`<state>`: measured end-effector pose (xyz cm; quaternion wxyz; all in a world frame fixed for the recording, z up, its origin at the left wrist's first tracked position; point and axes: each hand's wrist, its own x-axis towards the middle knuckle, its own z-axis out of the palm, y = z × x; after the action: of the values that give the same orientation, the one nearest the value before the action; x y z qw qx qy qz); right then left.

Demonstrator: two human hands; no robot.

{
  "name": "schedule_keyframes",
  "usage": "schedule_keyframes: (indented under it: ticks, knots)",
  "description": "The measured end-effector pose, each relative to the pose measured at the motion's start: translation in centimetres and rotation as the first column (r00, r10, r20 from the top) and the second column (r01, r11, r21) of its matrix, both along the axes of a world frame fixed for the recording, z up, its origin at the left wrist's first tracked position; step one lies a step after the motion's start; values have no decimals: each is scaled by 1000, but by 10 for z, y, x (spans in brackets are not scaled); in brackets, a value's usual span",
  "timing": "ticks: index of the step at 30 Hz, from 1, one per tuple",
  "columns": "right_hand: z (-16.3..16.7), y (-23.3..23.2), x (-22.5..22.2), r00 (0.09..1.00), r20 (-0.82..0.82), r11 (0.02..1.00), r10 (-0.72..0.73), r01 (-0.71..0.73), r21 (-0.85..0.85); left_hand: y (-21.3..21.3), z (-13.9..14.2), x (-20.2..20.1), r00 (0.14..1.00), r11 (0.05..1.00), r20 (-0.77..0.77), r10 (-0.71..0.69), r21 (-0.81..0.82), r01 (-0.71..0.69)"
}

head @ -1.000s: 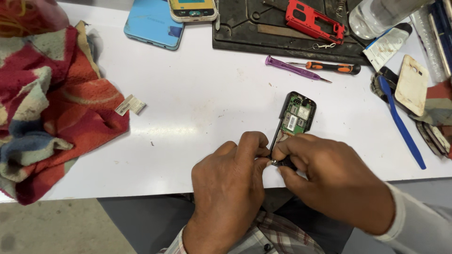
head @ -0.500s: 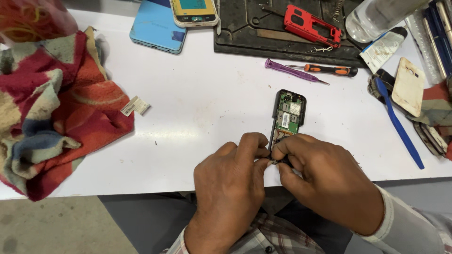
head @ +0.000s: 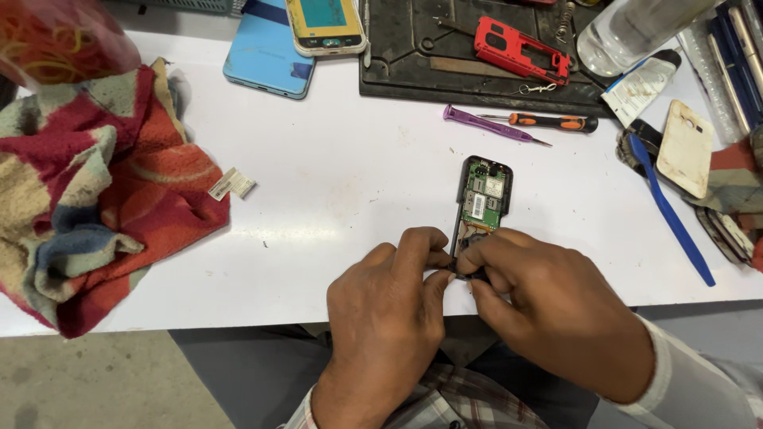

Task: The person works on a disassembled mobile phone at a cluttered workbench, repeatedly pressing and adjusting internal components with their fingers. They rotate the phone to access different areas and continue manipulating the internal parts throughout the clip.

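A small opened phone [head: 482, 195] with a black frame and a bare green circuit board lies on the white table [head: 358, 191], near its front edge. My left hand [head: 389, 318] pinches the phone's lower left corner with thumb and forefinger. My right hand [head: 548, 310] grips the lower end from the right, its fingertips meeting those of the left. The bottom of the phone is hidden under my fingers, so I cannot tell whether a small part is held there.
A red patterned cloth [head: 87, 191] covers the table's left. A small label [head: 232, 183] lies beside it. Behind are a blue phone [head: 266, 56], a yellow-framed phone [head: 324, 24], a black mat [head: 429, 56] with a red frame [head: 520, 49], two screwdrivers [head: 524, 123], a blue brush [head: 671, 214] and a clear bottle [head: 628, 32].
Both hands have stayed pinched on the phone's lower end. The phone has turned slightly, from leaning right to nearly straight. The view has drifted a little.
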<state>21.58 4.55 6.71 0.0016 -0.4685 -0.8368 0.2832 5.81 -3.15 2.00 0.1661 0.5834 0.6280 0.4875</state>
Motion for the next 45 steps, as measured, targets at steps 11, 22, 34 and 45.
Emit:
schedule_keyframes:
  ticks: [11,22,34,45]
  knots:
    - [-3,2,12,997,-51,996,-58,54,-73,-1,4,1,999,998,30,-21,-58,23]
    - [3,13,-4,996,19,996,84,-84,1,1,1,2,1000,999,13,3,-48,-2]
    - [13,15,-11,985,150,996,85,-81,-33,2,-2,1,1000,999,23,2,-35,-1]
    - [9,17,0,993,67,993,94,-89,-80,0,-4,0,1000,1000,5,-3,16,3]
